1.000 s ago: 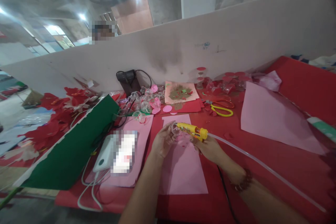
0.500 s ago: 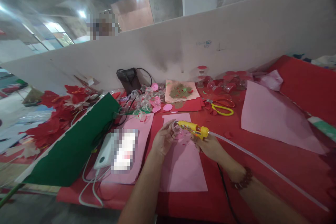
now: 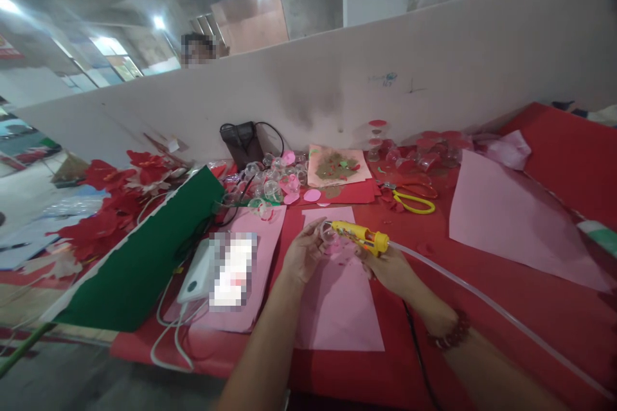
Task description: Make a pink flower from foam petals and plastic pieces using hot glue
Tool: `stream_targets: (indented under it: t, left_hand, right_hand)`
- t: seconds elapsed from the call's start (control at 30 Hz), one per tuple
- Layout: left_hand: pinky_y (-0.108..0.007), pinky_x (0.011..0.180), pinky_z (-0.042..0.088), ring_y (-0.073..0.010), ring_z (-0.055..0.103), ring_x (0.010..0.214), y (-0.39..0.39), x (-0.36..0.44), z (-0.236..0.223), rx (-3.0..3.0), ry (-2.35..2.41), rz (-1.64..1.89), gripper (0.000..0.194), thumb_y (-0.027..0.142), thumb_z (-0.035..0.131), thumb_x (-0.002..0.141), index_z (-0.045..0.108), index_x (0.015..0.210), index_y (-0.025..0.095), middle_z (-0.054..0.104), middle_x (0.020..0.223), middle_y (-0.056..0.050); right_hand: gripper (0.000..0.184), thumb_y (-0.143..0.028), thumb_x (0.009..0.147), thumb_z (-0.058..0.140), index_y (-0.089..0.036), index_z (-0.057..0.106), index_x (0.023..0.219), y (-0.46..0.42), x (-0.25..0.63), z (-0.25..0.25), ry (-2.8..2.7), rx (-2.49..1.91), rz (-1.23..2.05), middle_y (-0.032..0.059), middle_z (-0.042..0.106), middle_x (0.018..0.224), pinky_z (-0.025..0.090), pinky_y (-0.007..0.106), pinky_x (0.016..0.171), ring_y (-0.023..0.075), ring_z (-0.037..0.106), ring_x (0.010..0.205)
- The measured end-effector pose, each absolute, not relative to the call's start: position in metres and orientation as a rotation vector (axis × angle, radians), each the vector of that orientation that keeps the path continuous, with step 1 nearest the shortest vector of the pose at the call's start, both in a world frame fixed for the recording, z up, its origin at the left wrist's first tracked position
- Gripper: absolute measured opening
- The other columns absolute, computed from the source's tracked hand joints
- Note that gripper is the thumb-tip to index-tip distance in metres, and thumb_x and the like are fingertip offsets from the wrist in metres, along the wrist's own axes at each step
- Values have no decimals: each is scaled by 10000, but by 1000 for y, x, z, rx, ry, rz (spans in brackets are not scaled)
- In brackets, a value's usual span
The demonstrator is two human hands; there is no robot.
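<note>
While the left hand, near the centre of the head view, curls its fingers about a small clear cup, the right hand, just right of it, is closed around a yellow glue gun; the gun's nozzle points left and meets or nearly meets the cup's rim, though contact is too small to tell; a long clear glue stick runs from the gun's rear toward the lower right corner, and a dark red bracelet circles the right wrist; beneath both hands a pink sheet lies on the red tabletop; scissors with one yellow and one red handle lie right of centre, beside a peach sheet stained brown; a heap of clear cups with pink discs fills the area left of that sheet, in front of a black bag; red-topped cups cluster at upper right; at left, a green sheet leans beside red flowers, with a white device and a pixelated bright screen right of it; behind everything stands a pale partition.
</note>
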State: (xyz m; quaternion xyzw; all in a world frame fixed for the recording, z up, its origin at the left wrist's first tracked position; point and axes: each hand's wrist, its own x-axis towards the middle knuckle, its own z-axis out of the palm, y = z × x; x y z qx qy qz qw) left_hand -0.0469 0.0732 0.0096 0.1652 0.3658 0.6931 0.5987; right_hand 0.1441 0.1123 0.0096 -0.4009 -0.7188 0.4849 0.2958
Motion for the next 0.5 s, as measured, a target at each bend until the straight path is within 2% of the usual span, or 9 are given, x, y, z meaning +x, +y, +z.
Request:
stream_targets:
  t: [0.23, 0.4, 0.5]
  left_hand:
    - [-263, 773, 518, -153, 677, 806, 72, -48, 10, 396, 839, 1594, 244, 106, 656, 731, 666, 972, 140, 702, 992, -84]
    - [-245, 733, 527, -135, 670, 748, 72, -47, 11, 371, 836, 1604, 251, 83, 631, 735, 668, 981, 123, 710, 889, -71]
    - [-245, 740, 528, -132, 672, 750, 72, -47, 12, 355, 835, 1603, 262, 64, 626, 734, 665, 988, 112, 710, 906, -80]
  right_hand:
    - [573, -691, 774, 473, -210, 435, 465, 111, 144, 13, -1905, -1120, 1271, -12, 465, 418, 394, 248, 474, 119, 466, 427]
    - [579, -684, 789, 461, -200, 445, 472, 113, 145, 7, -1900, -1061, 1356, -10, 458, 429, 378, 238, 473, 113, 467, 438]
    - [568, -676, 784, 474, -201, 447, 473, 113, 145, 8, -1892, -1075, 1364, -10, 459, 428, 373, 239, 473, 112, 462, 436]
